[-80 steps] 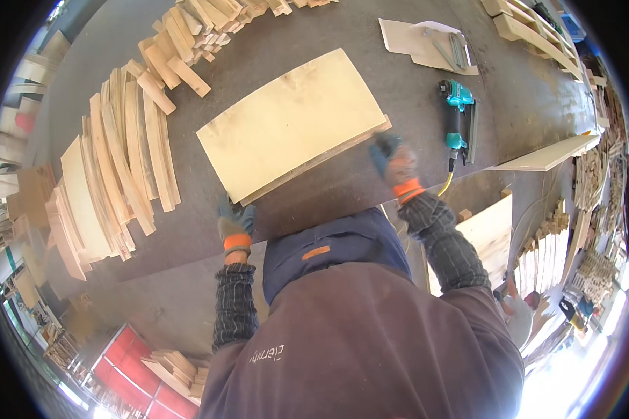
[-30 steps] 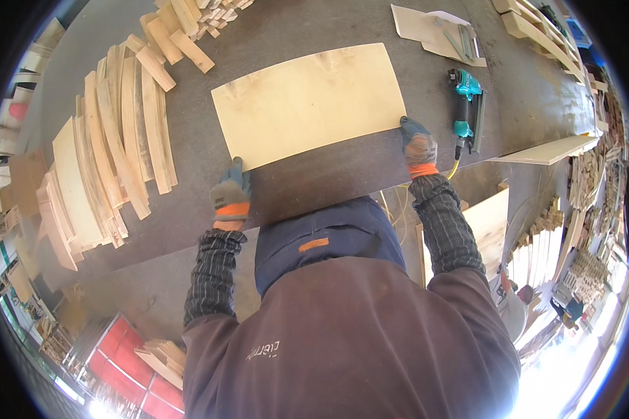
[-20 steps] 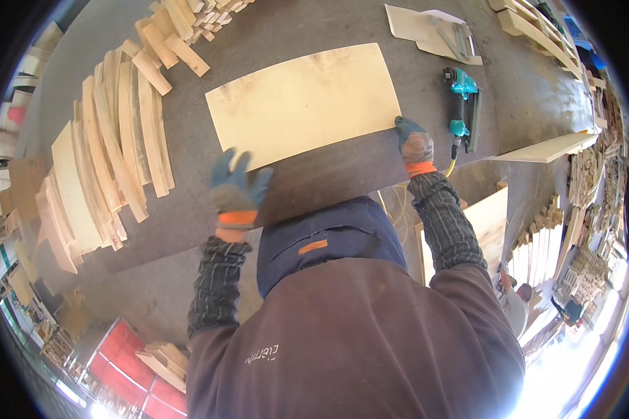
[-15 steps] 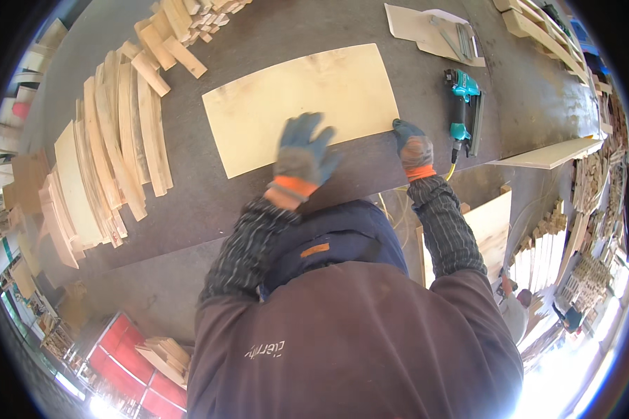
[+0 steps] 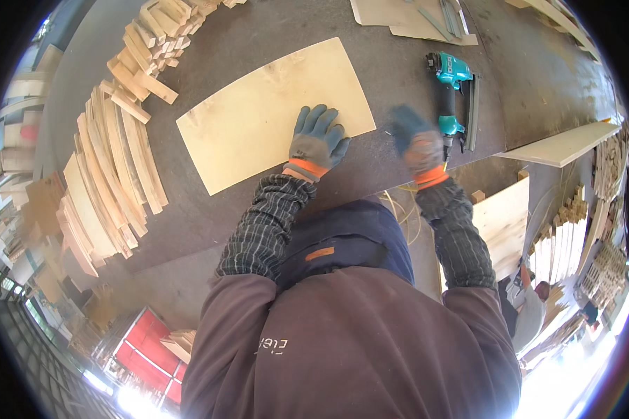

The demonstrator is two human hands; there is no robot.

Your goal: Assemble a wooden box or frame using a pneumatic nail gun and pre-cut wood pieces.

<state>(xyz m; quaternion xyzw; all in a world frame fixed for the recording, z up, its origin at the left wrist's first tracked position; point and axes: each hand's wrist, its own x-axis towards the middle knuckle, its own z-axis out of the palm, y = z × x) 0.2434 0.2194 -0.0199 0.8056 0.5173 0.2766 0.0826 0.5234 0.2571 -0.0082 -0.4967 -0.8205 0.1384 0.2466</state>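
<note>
A thin pale plywood panel (image 5: 265,112) lies flat on the dark worktable (image 5: 237,216). My left hand (image 5: 316,140), in a blue-grey glove with an orange cuff, rests on the panel's near edge with its fingers stretched out. Off the panel's right corner, my right hand (image 5: 418,143), gloved the same way, hovers over the table and is smeared by motion; its fingers cannot be made out. Just to its right lies a teal and black pneumatic nail gun (image 5: 449,98), apart from the hand as far as I can see.
Curved wooden strips (image 5: 112,167) are stacked at the left, short wood blocks (image 5: 150,45) behind them. Metal strips lie on cardboard (image 5: 405,17) at the back. A board (image 5: 562,144) juts past the table's right edge. A person (image 5: 530,307) works lower right.
My right hand has left the panel's right corner and moved toward the nail gun. My left hand has settled on the panel's near edge. The whole view has shifted slightly.
</note>
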